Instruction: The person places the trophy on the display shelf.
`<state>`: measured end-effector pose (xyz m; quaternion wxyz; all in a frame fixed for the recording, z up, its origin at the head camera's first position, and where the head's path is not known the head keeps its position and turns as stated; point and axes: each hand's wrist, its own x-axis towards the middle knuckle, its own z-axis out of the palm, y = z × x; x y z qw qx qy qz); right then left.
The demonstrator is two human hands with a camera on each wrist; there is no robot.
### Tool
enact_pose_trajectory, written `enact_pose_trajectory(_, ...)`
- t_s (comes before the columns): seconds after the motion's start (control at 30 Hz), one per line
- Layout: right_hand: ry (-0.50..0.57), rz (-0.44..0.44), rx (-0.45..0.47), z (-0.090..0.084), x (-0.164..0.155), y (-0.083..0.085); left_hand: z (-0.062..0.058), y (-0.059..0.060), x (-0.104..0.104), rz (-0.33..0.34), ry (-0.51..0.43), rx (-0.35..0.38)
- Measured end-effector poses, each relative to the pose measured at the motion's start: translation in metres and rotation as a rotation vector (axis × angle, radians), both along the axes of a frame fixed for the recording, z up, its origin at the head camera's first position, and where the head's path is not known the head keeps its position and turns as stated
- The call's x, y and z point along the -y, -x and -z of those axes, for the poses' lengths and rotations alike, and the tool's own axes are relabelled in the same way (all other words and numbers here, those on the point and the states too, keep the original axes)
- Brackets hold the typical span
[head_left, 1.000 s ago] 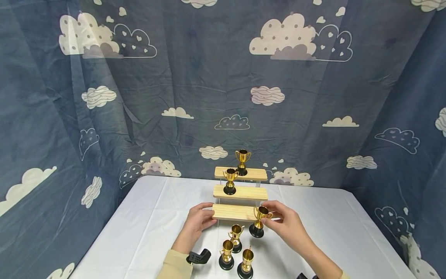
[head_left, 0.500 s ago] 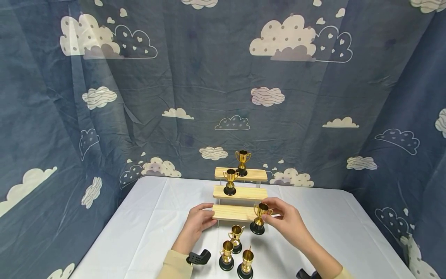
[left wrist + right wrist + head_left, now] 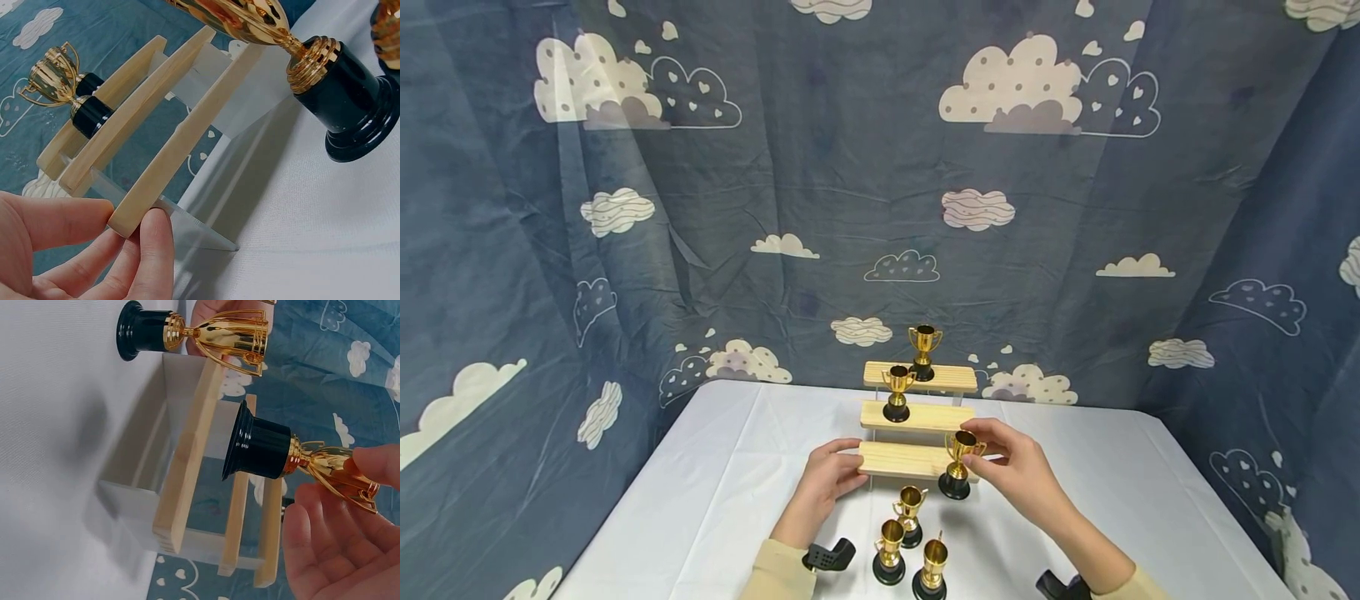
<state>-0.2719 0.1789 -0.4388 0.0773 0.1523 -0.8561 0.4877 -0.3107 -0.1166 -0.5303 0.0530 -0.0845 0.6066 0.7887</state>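
Note:
A three-step display stand with pale wooden boards and clear side supports stands on the table. My left hand (image 3: 823,483) pinches the left end of its lowest board (image 3: 895,460), thumb on one face and fingers on the other in the left wrist view. With thumb and fingertips, my right hand (image 3: 1018,471) holds a small gold trophy cup (image 3: 262,450) by its bowl. The cup's black base hangs near the right end of that lowest board. One gold trophy (image 3: 897,392) is on the middle board's left part, another (image 3: 923,350) on the top board.
Three more gold trophies with black bases stand on the white tablecloth (image 3: 737,500) before the stand: one nearer it (image 3: 910,512), two closer to me, a left trophy (image 3: 889,550) and a right trophy (image 3: 933,567). A cloud-patterned curtain (image 3: 850,167) hangs behind.
My right hand has lifted the trophy cup slightly, its base now higher against the lowest board's right end. My left hand keeps its grip on the board.

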Motion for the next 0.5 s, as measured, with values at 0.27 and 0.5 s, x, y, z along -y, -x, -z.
enact_pose_trajectory(0.27, 0.011, -0.011, -0.024, -0.0022, -0.0006, 0.0015, -0.0019, -0.0020, -0.0006, 0.005, 0.004, 0.001)
enact_pose_trajectory(0.5, 0.012, -0.016, -0.038, -0.0085, -0.0005, 0.0053, -0.0033, -0.0025, -0.0002, 0.002, 0.009, 0.000)
